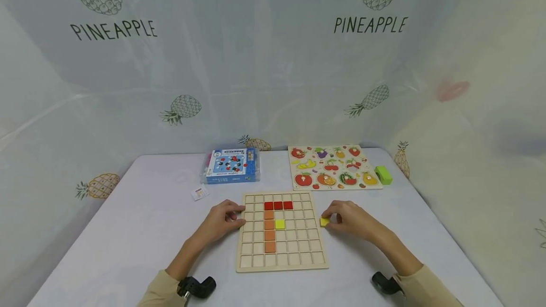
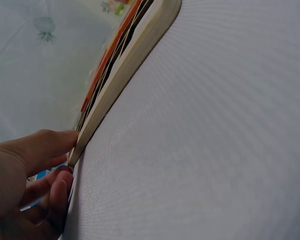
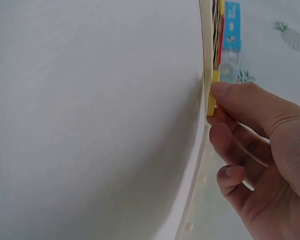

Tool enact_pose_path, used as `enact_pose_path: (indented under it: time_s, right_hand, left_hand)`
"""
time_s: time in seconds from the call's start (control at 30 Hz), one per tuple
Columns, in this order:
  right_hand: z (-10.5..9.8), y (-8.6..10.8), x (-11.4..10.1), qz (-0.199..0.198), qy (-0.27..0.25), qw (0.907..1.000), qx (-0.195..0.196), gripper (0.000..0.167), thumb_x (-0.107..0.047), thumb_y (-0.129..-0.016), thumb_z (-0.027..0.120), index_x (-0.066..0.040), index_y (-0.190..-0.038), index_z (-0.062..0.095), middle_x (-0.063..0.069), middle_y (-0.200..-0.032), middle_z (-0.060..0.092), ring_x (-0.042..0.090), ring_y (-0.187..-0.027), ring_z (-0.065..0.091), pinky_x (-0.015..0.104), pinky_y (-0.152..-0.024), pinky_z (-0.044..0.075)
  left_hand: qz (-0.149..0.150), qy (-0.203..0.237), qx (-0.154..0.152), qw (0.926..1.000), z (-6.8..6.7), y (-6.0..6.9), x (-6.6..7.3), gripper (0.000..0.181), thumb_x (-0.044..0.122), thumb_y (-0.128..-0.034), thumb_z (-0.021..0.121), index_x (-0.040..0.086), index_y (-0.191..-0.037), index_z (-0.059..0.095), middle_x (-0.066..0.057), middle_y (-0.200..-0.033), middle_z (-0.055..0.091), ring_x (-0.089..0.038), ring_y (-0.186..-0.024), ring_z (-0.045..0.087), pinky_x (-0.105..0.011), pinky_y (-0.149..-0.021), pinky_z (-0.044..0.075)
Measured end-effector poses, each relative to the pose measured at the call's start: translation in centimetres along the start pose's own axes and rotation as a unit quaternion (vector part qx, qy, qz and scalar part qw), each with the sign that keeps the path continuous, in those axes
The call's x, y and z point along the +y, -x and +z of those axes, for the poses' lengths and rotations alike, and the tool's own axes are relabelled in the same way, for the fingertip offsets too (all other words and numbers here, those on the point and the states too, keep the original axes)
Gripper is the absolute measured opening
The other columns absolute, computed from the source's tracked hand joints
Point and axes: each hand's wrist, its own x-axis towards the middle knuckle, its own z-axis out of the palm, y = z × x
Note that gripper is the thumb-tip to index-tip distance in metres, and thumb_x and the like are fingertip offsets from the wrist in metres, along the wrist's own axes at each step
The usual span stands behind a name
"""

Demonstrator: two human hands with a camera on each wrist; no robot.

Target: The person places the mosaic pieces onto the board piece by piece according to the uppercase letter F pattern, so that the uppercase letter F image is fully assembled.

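A wooden grid board lies flat on the table with three red tiles in a row, a column of several orange tiles and one yellow tile in its cells. Thumb and fingertips of my left hand touch the board's left edge; the left wrist view shows the thumb against the wooden rim. Just beyond the board's right edge, my right hand pinches another yellow tile between thumb and finger.
Behind the board stands a blue boxed set, with a small printed card near it. At the back right lies a fruit puzzle board beside a green block. A pineapple-print curtain hangs behind the white table.
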Motion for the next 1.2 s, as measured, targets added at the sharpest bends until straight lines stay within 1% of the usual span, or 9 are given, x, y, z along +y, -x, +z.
enact_pose_path:
  time_s: [0.07,0.23,0.57,0.7,0.77,0.93,1.1,1.2]
  right_hand:
    - [-0.2,-0.1,-0.2,0.0,-0.002,1.0,-0.002,0.018,-0.017,-0.084,0.077,-0.016,-0.102,0.076,-0.007,-0.092,0.067,0.001,-0.067,0.049,0.017,-0.059,0.044]
    - [-0.2,-0.6,-0.9,-0.004,-0.008,0.9999,-0.008,0.018,-0.017,-0.085,0.076,-0.016,-0.103,0.076,-0.006,-0.095,0.067,0.001,-0.069,0.05,0.017,-0.06,0.045]
    - [0.8,-2.3,-2.8,-0.015,-0.028,0.9993,-0.02,0.02,-0.021,-0.084,0.078,-0.015,-0.103,0.076,-0.004,-0.096,0.068,0.005,-0.07,0.052,0.017,-0.06,0.045]
    - [1.1,-2.9,-3.4,-0.021,-0.026,0.9992,-0.022,0.02,-0.021,-0.085,0.077,-0.016,-0.103,0.076,-0.005,-0.099,0.068,0.007,-0.074,0.054,0.017,-0.063,0.046]
    - [1.4,-3.2,-3.7,-0.026,-0.024,0.9991,-0.022,0.019,-0.022,-0.085,0.077,-0.017,-0.103,0.076,-0.005,-0.099,0.068,0.006,-0.074,0.053,0.017,-0.064,0.046]
    - [1.8,-3.9,-4.3,-0.044,-0.018,0.9987,-0.02,0.019,-0.024,-0.085,0.077,-0.017,-0.102,0.076,-0.006,-0.098,0.068,0.005,-0.074,0.052,0.016,-0.064,0.045]
    - [2.1,-4.5,-4.8,-0.055,-0.015,0.9981,-0.024,0.018,-0.022,-0.085,0.077,-0.015,-0.102,0.076,-0.004,-0.098,0.069,0.005,-0.076,0.052,0.016,-0.065,0.046]
    - [2.3,-4.8,-5.2,-0.055,-0.016,0.998,-0.028,0.017,-0.021,-0.085,0.076,-0.015,-0.101,0.076,-0.004,-0.098,0.069,0.007,-0.077,0.053,0.017,-0.067,0.046]
  left_hand:
    - [0.001,0.0,0.0,1.0,0.0,-0.1,0.1,0.038,0.021,-0.0835,0.078,0.005,-0.117,0.071,-0.005,-0.099,0.064,-0.006,-0.076,0.054,-0.019,-0.066,0.048]
    - [-0.01,0.0,-0.003,0.9999,0.0,-0.1,0.2,0.038,0.021,-0.0831,0.078,0.005,-0.117,0.071,-0.005,-0.098,0.064,-0.008,-0.076,0.054,-0.019,-0.066,0.047]
    - [-0.031,0.001,-0.005,0.9995,0.2,0.1,0.2,0.038,0.022,-0.0825,0.079,0.007,-0.117,0.072,-0.004,-0.097,0.063,-0.01,-0.076,0.054,-0.018,-0.065,0.046]
    - [-0.023,-0.001,-0.005,0.9997,0.1,-0.2,0.2,0.038,0.021,-0.0829,0.078,0.006,-0.117,0.072,-0.004,-0.098,0.063,-0.009,-0.076,0.054,-0.018,-0.065,0.047]
    - [-0.019,-0.001,-0.003,0.9998,0.1,-0.1,0.1,0.038,0.021,-0.083,0.078,0.006,-0.117,0.072,-0.005,-0.098,0.063,-0.008,-0.075,0.053,-0.019,-0.065,0.047]
    - [-0.007,-0.001,0.0,1.0,0.0,-0.1,0.2,0.037,0.019,-0.0829,0.078,0.004,-0.116,0.072,-0.005,-0.097,0.063,-0.008,-0.075,0.053,-0.019,-0.066,0.047]
    - [-0.007,-0.004,-0.002,1.0,-0.1,-0.1,0.2,0.037,0.02,-0.0833,0.078,0.005,-0.117,0.072,-0.005,-0.097,0.063,-0.007,-0.076,0.053,-0.018,-0.066,0.047]
    - [-0.011,-0.003,-0.002,0.9999,0.0,-0.1,0.2,0.037,0.021,-0.0832,0.078,0.006,-0.117,0.072,-0.004,-0.097,0.063,-0.007,-0.076,0.053,-0.018,-0.066,0.048]
